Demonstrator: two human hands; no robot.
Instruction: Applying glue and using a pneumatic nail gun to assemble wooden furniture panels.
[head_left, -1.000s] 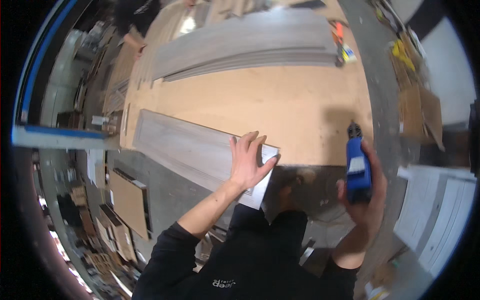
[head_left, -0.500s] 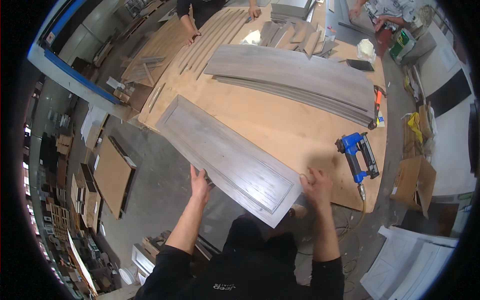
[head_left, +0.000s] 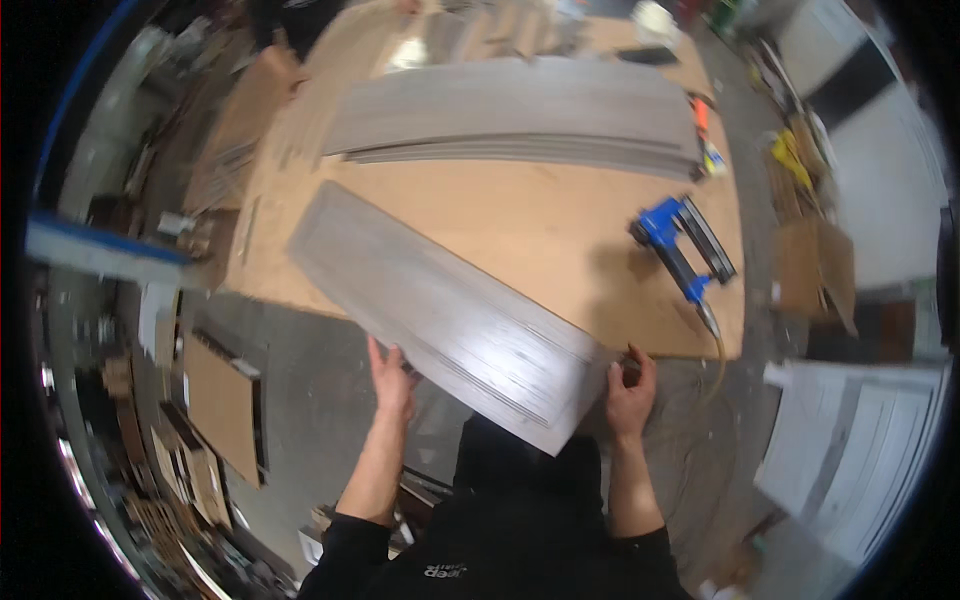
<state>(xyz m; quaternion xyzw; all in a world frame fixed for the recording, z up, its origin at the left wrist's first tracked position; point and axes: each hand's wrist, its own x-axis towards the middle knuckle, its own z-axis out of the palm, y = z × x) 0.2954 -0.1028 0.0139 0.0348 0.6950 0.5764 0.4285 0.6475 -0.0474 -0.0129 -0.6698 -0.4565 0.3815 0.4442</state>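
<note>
A long grey wood-grain cabinet door (head_left: 440, 310) with a recessed, framed middle lies slantwise before me. Its far left end is over the table, while the near right end juts past the front edge towards my body. My left hand (head_left: 392, 382) grips the door's near long edge, fingers partly hidden beneath it. At the right end, my right hand (head_left: 630, 395) holds the short edge with thumb and curled fingers. A blue air nail gun (head_left: 680, 250) with a hose rests on the table, right of the door.
Beyond the door, a stack of grey boards (head_left: 520, 105) crosses the wooden table (head_left: 500, 200). An orange-handled tool (head_left: 700, 118) lies at its right end. A co-worker's dark sleeve (head_left: 300, 20) shows at the far left. White panels (head_left: 850, 450) stand on the right.
The view has turned and blurred, shifting the table's contents up and left in the picture. Both hands still hold the door, which has tilted slightly; my right hand sits a little lower along its end.
</note>
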